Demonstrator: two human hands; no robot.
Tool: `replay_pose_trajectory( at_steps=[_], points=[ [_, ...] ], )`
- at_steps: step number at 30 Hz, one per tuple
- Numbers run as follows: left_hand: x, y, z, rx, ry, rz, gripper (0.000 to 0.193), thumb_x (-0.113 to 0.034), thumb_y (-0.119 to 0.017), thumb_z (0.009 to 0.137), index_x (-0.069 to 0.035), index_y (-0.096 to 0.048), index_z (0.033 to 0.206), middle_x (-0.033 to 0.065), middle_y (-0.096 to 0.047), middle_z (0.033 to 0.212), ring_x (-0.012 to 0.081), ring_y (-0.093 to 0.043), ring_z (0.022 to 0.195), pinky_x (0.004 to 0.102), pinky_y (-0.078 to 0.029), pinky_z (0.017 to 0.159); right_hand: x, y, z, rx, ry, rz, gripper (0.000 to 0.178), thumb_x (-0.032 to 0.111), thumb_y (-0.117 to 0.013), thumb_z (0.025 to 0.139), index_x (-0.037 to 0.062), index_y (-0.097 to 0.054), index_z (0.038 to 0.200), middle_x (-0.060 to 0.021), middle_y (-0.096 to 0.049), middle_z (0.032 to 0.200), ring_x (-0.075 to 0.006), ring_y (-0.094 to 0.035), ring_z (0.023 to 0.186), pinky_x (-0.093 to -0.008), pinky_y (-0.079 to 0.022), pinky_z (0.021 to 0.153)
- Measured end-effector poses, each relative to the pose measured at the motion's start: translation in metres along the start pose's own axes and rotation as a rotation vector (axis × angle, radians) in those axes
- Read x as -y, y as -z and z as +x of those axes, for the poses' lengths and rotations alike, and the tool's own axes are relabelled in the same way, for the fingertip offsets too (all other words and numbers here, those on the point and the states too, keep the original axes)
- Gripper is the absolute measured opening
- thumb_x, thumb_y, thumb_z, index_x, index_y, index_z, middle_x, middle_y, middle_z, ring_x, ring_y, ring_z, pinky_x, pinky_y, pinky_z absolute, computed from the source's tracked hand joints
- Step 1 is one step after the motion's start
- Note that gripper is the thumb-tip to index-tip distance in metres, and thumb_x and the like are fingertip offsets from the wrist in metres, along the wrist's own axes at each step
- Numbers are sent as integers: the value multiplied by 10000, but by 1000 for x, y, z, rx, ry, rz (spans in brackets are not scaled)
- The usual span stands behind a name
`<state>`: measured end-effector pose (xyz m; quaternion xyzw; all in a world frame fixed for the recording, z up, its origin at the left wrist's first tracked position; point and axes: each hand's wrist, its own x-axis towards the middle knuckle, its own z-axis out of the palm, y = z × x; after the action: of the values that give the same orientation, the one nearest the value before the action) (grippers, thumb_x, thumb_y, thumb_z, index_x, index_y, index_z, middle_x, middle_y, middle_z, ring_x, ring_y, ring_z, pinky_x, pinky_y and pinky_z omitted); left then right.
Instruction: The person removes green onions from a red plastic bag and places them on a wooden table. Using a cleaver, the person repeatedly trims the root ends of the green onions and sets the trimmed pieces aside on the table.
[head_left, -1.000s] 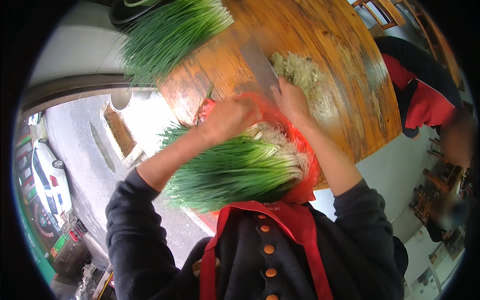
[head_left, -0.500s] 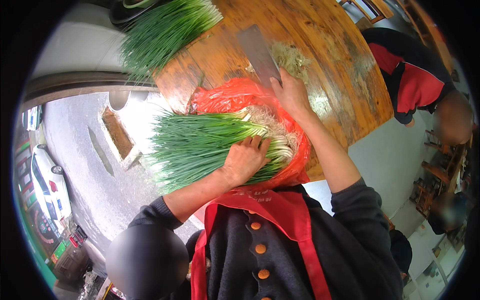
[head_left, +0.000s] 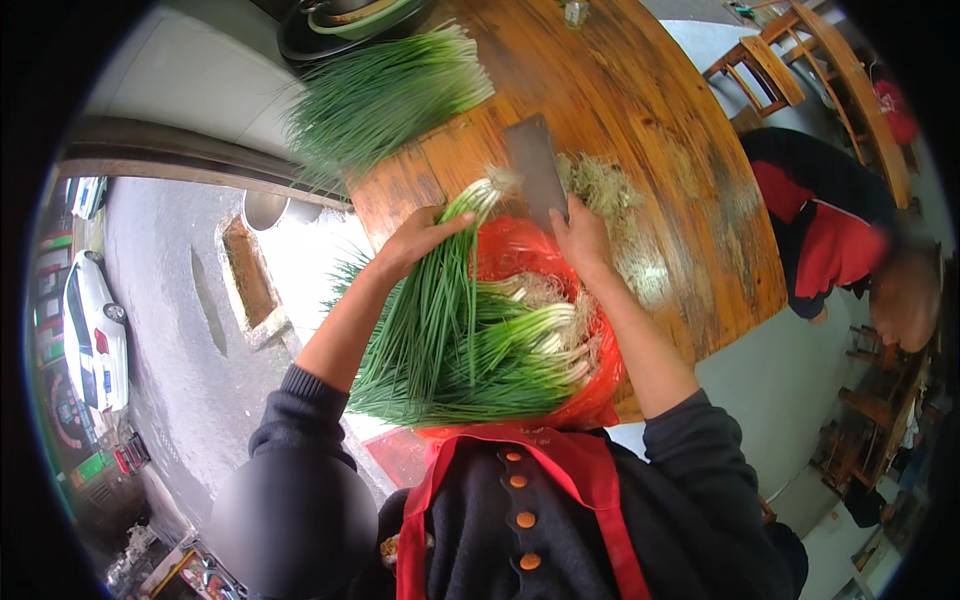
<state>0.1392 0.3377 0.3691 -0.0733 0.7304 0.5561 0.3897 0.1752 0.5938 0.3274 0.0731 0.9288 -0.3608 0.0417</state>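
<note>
My left hand (head_left: 425, 238) is closed round a bunch of green onions (head_left: 445, 265), its white root ends lying toward the table and its green tops trailing back over the pile. In my right hand (head_left: 582, 238) is a cleaver (head_left: 537, 165), its broad dark blade pointing away from me beside the bunch's roots. A larger heap of green onions (head_left: 500, 345), roots still on, rests in an open red plastic bag (head_left: 510, 245) near my body. Trimmed roots (head_left: 605, 190) lie in a pile just right of the blade.
Rootless green onions (head_left: 400, 100) lie at the table's far left, by a dark basin (head_left: 300, 40). The wooden table (head_left: 680, 200) curves off to the right. A small jar (head_left: 576, 14) stands at the back. A person in red and black (head_left: 830, 220) is beyond the right edge.
My left hand has lifted a bunch out of the bagged heap and carried it forward to the table by the cleaver. The cleaver stays in my right hand.
</note>
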Motion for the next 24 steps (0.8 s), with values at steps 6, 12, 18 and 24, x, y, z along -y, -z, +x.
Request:
replay_pose_trajectory(
  at_steps=[6, 12, 18, 24],
  points=[
    [6, -18, 48, 141, 213, -209, 439, -291, -723, 833, 59, -569, 1049, 118, -636, 797, 214, -652, 652, 365, -558, 518, -15, 14, 2, 64, -168, -120, 422, 241, -525, 928, -11, -518, 1267, -239, -650, 757, -388, -651, 706, -470, -520, 661],
    [15, -23, 66, 325, 362, -551, 397, -249, -708, 848, 58, -580, 1064, 111, -657, 828, 225, -654, 654, 396, -563, 544, -20, 42, -1, -119, -13, -138, 361, 234, -531, 937, -10, -549, 1202, -214, -643, 702, -351, -641, 606, -440, -510, 570],
    [20, -27, 72, 213, 373, -331, 342, -182, -725, 818, 67, -595, 1013, 111, -657, 816, 212, -649, 647, 399, -557, 528, -1, 29, -5, -28, 120, -101, 328, 234, -558, 927, -8, -569, 1148, -201, -627, 649, -341, -630, 557, -426, -497, 517],
    [23, -47, 79, 192, 411, -244, 273, -123, -706, 793, 70, -611, 961, 112, -661, 728, 211, -629, 560, 400, -539, 470, 8, 17, -8, 27, 156, -176, 350, 225, -564, 922, -19, -568, 1173, -224, -624, 661, -367, -639, 591, -440, -507, 543]
  ],
)
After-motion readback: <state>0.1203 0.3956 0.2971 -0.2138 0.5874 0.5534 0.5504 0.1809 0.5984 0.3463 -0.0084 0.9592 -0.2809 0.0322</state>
